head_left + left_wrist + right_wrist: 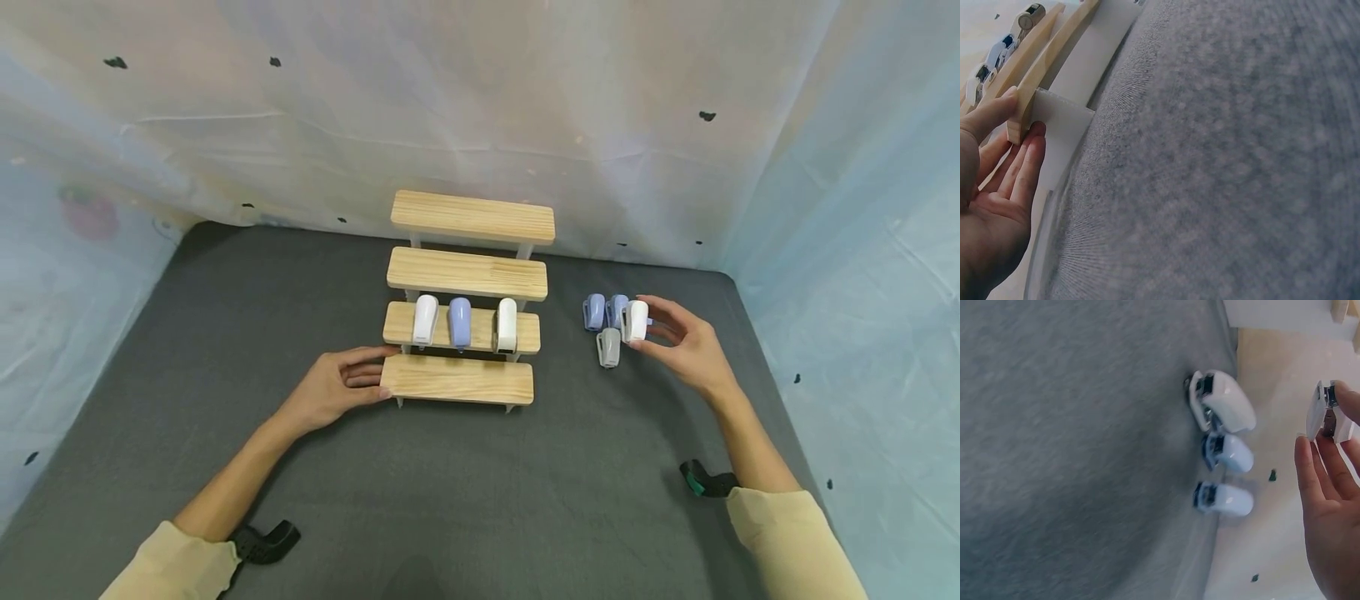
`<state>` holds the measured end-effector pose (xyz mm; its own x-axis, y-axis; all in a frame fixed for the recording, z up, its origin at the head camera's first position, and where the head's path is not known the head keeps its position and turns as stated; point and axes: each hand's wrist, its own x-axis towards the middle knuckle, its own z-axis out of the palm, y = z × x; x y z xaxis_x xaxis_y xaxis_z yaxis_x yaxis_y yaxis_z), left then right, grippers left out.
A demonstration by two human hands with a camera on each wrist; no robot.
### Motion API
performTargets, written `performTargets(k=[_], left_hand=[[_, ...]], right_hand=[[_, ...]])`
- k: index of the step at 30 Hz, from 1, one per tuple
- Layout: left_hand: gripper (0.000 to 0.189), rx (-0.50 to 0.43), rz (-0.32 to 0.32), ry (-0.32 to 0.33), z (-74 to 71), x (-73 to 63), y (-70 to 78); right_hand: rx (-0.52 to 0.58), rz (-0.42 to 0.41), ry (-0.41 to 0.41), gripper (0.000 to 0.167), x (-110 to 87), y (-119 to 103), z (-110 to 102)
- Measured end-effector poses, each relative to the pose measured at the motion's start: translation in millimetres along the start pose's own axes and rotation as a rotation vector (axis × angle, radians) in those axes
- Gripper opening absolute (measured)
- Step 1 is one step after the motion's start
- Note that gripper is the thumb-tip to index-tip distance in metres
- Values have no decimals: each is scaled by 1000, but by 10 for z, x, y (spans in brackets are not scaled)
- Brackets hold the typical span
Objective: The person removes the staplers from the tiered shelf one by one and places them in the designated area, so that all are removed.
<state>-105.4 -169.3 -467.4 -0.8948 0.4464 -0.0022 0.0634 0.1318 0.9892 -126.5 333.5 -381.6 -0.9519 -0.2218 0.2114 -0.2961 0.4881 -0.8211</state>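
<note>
A tiered wooden display stand [457,379] has four pale wood steps on white supports. My left hand [335,390] grips the left end of its lowest step, thumb on one side and fingers on the other in the left wrist view. A small white stapler [636,321] is pinched between the thumb and fingertips of my right hand [688,346], held above the cloth in the right wrist view. Beside it on the cloth are a grey stapler [608,347] and two blue staplers, one at the left [593,312] and one partly hidden behind the held stapler [617,309].
On the second step from the bottom lie a white stapler [425,320], a blue stapler [460,322] and a cream stapler [506,325], side by side. Dark grey cloth [480,500] covers the table. A pale curtain [480,100] hangs behind the stand and along both sides.
</note>
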Motion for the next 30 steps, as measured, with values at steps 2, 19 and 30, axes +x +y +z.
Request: performTargets(k=[2, 19, 30], left_hand=[[62, -1, 1, -1, 6, -6, -8], [62, -7, -5, -9, -16, 5, -7], [63, -10, -12, -8, -12, -3, -1]], right_hand=[[-8, 19, 9, 65, -31, 98, -14], [-118, 123, -26, 70, -214, 756, -11], [-186, 128, -50, 67, -217, 908, 6]])
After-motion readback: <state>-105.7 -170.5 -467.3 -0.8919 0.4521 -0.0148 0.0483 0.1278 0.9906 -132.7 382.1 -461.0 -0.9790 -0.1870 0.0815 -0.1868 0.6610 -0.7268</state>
